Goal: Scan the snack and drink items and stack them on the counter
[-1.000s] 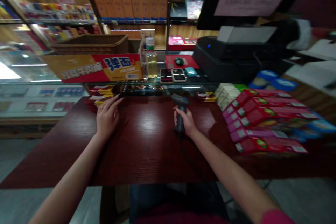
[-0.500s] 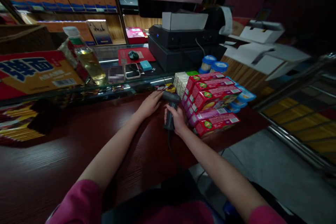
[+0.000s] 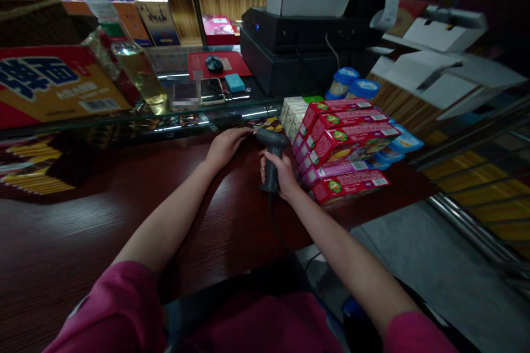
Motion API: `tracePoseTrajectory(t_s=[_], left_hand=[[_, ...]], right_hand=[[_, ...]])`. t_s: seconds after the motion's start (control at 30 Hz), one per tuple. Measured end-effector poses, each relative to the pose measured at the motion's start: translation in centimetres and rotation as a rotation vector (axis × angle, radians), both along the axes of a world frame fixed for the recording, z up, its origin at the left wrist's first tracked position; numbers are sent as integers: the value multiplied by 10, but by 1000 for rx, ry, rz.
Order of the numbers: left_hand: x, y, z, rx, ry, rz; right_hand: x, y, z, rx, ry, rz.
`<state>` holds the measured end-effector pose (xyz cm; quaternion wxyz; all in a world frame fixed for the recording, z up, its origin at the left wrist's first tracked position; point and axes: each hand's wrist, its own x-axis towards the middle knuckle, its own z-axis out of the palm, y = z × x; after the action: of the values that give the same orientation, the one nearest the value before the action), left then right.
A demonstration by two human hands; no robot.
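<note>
A dark handheld barcode scanner (image 3: 271, 162) stands upright in my right hand (image 3: 284, 172), whose fingers are wrapped round its handle. Its cord runs down over the dark red counter. To the left, my left hand (image 3: 227, 148) lies low over the counter with fingers stretched out. Its fingertips are close to a yellow packet (image 3: 271, 123), partly hidden behind the scanner head; whether they touch it I cannot tell. Right of the scanner are stacked red and purple boxes (image 3: 348, 143), with small pale cartons (image 3: 293, 116) behind their left end.
Blue-lidded tubs (image 3: 364, 88) stand behind the boxes. A black cash drawer (image 3: 285, 63) is at the back. At left are a noodle carton (image 3: 53, 85), an oil bottle (image 3: 138, 71) and yellow-striped packs (image 3: 39, 168). A metal rack (image 3: 464, 220) borders the counter's right side.
My left hand has drawn left, away from the scanner head. My right hand keeps its grip on the scanner. The view has tipped downward, so the background sits higher.
</note>
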<state>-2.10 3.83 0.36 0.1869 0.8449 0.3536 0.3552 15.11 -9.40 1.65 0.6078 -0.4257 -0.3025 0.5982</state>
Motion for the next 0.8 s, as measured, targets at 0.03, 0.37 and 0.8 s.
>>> tracePoseTrajectory(t_s=[0.03,0.37,0.8], left_hand=[[-14,-5,1,-48,-45,29],[-187,-49,1,-667,-702,365],[-217,-38,-3,-510,-849,543]], right_hand=[[0,-4,2,8,3,56],[-100,11,4,86,-87,537],[-186,51,-5,107,-84,617]])
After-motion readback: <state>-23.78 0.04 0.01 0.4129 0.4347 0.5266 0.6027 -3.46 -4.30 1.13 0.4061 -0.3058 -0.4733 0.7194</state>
